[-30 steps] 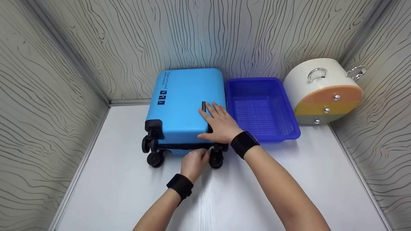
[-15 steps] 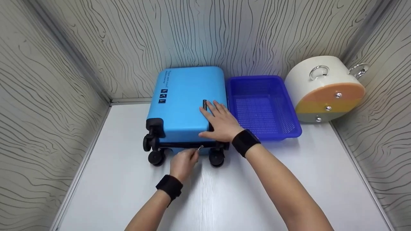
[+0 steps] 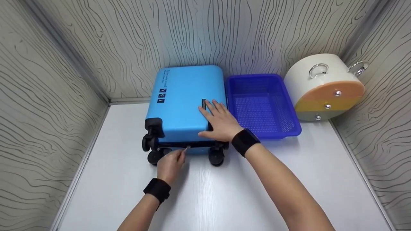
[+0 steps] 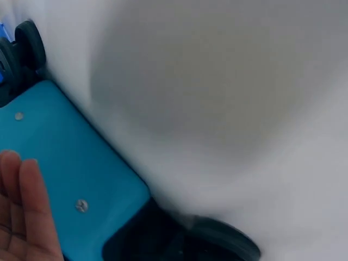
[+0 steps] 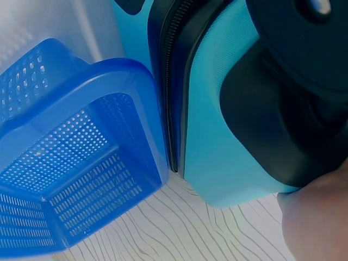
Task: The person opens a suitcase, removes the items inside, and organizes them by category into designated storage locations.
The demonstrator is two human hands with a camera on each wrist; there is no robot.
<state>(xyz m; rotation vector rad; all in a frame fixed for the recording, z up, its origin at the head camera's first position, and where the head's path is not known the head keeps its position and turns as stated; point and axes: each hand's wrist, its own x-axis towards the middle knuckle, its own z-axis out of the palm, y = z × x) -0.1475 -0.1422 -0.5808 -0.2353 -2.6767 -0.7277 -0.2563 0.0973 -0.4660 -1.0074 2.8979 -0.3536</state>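
A light blue hard-shell suitcase (image 3: 186, 96) lies flat on the white table, its black wheels facing me. Along its near side runs a black zipper band (image 3: 173, 144). My left hand (image 3: 170, 164) pinches a small metal zipper pull (image 3: 188, 147) near the middle of that side. Fingers spread, my right hand (image 3: 223, 124) rests on the shell's near right part. In the left wrist view, fingers (image 4: 36, 201) show beside the blue shell; the pull is out of sight there. The right wrist view shows the zipper teeth (image 5: 169, 70) on the suitcase's right side.
Right of the suitcase stands a blue perforated plastic basket (image 3: 293, 132), close against it. Beyond it sits a cream round box (image 3: 308, 70) with a striped front, small knobs and silver ring handles. Patterned walls enclose the back and sides of the table (image 3: 257, 192).
My left hand has drawn the zipper pull leftward, from beside the right wheel to about the middle of the near side. The right hand stays in place on the suitcase.
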